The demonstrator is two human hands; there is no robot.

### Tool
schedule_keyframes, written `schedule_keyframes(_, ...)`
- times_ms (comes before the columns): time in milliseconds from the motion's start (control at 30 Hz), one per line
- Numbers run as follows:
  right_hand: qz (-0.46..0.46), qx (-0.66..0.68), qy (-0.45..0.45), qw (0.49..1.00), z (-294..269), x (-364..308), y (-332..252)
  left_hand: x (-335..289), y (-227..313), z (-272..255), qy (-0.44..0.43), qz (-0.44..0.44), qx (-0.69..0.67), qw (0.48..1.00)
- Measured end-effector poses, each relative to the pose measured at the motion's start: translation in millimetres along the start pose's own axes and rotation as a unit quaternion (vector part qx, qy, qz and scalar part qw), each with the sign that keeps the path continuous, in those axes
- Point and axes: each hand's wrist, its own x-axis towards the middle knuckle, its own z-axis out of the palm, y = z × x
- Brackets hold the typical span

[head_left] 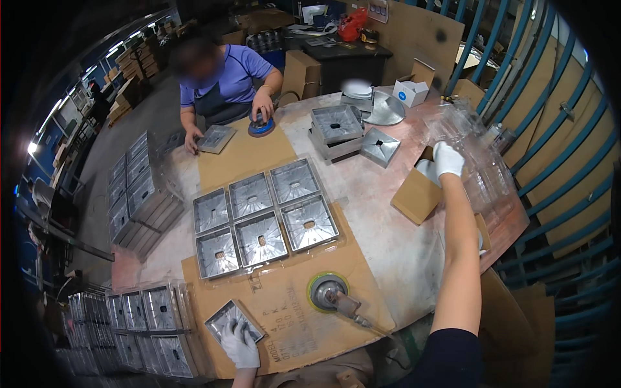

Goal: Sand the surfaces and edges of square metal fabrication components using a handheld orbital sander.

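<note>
My left hand (240,346), in a white glove, grips the near side of a square metal tray (217,317), its fingers reaching over the inside. The tray lies on a cardboard sheet (291,339) at the table's front. On the right, my right arm stretches far out. My gloved right hand (448,160) is at the open top of a brown cardboard box (417,197), fingers bent down. White round discs (426,170) show in the box beside it. What those fingers hold is hidden. A round sander (328,292) with a hose rests between my arms.
Several square metal trays (261,239) lie in rows mid-table. Stacked trays stand left (143,194), near left (155,317) and at the back (336,124). Across the table a person (226,81) holds a tray and a blue sander (261,126). Blue bars (563,139) border the right side.
</note>
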Motion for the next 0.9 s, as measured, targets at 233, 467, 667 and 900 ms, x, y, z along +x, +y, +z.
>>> schedule_keyframes(233, 0.123, 0.12, -0.152, 0.973, 46, -2, -15, -4, -4, 4, -0.048, -0.031, -0.009, 0.998)
schedule_keyframes(467, 0.163, 0.2, -0.134, 0.957, 38, 15, 10, 12, 4, -2, -0.04, -0.02, -0.014, 0.999)
schedule_keyframes(667, 0.211, 0.077, -0.038, 0.974, 16, 16, 18, 1, -6, -2, -0.052, -0.049, -0.029, 0.997)
schedule_keyframes(900, 0.187, 0.123, 0.057, 0.973, -26, -12, 32, -7, -8, -2, -0.016, -0.05, -0.027, 0.998)
